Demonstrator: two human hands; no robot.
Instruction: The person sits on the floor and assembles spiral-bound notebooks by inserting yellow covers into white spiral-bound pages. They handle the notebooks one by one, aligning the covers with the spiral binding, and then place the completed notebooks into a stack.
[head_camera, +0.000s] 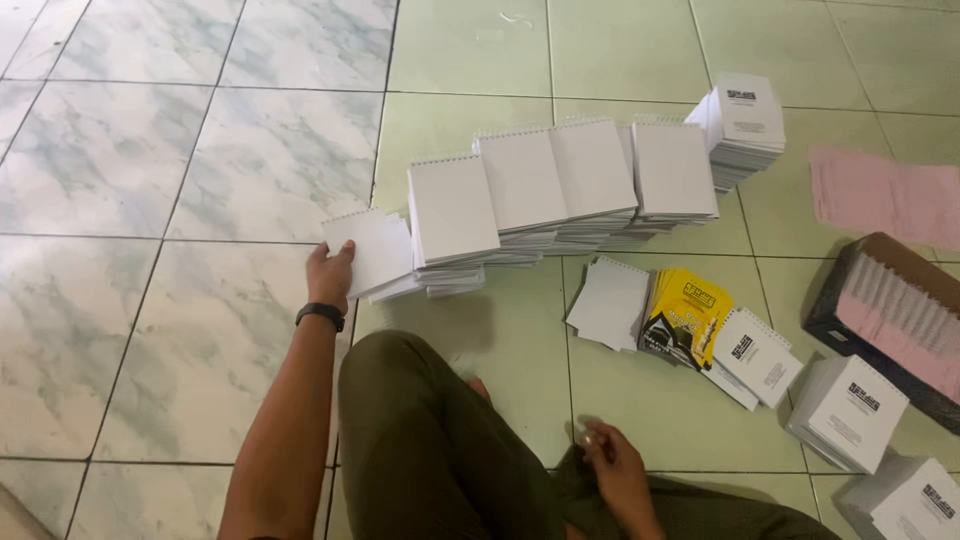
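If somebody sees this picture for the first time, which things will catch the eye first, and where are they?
First comes the long row of white spiral notepad stacks across the middle of the tiled floor. The left hand rests on the leftmost white pad at the end of that row. To the right, yellow covers stand out among fanned pads, with pink sheets and a dark box at the right edge.
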